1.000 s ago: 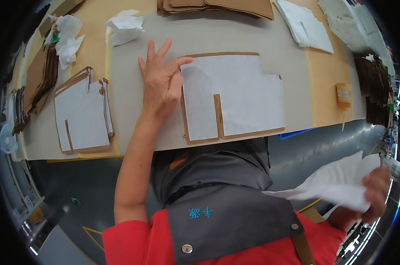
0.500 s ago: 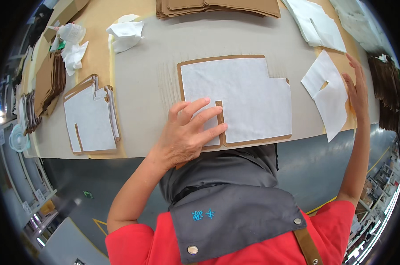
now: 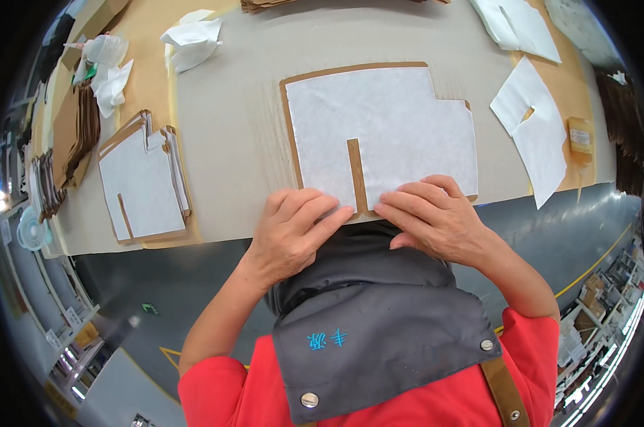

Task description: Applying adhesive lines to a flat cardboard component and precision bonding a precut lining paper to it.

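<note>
A brown-edged panel (image 3: 400, 121) faced with white sheet lies flat at the table's near edge. Its upper right corner is cut away in a step. A narrow slot showing brown (image 3: 357, 167) runs up from its near edge. My left hand (image 3: 290, 224) rests on the white facing just left of the slot, fingers laid on it and holding nothing I can see. On the slot's right side, my right hand (image 3: 439, 220) lies with its fingers outstretched along the near edge, its thumb below the edge. Both sets of fingertips sit close to the slot's lower end.
At left lies a stack of similar white-faced panels (image 3: 140, 185). Slitted white sheets (image 3: 525, 128) and an amber bottle (image 3: 580, 139) are at right. Brown pieces (image 3: 87, 132), crumpled white cloth (image 3: 194, 43) and a clear bottle (image 3: 105, 50) lie farther left. More brown pieces (image 3: 293, 6) sit at the back.
My right hand has come from beside the slitted white sheets to the panel's near edge, uncovering the amber bottle. My left hand has slid down toward the slot's lower end. The view has shifted slightly.
</note>
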`<state>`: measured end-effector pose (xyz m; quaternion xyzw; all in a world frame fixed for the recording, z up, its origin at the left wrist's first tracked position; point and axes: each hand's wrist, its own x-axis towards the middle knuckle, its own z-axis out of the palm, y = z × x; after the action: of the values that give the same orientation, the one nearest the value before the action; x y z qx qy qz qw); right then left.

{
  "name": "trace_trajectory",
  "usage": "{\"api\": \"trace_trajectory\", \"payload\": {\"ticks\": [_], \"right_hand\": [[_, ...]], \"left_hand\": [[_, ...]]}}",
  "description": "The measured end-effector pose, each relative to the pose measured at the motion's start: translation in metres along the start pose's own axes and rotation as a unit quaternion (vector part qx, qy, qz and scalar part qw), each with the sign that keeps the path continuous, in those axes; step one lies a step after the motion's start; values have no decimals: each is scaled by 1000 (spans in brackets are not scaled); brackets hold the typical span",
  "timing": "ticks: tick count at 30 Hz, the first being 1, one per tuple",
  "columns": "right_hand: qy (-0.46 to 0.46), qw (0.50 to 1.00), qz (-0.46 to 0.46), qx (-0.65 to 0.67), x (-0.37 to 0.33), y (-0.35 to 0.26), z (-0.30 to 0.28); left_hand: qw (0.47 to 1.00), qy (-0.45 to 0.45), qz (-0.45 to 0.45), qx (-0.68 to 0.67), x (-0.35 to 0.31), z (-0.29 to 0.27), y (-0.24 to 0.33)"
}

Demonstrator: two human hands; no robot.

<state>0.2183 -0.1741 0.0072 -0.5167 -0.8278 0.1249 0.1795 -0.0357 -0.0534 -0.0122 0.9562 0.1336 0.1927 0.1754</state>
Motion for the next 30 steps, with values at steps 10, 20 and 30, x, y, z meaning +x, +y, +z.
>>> {"api": "trace_trajectory", "payload": {"ticks": [10,20,30], "right_hand": [[1,996,-29,-82,-9,6,4],[6,993,120,8,38,45,-19],[-81,966,131,-208,74,150,-17]], "left_hand": [[1000,13,-10,22,0,3,7],[995,-80,-43,37,81,27,4],[987,-145,-41,54,100,30,-3]]}}
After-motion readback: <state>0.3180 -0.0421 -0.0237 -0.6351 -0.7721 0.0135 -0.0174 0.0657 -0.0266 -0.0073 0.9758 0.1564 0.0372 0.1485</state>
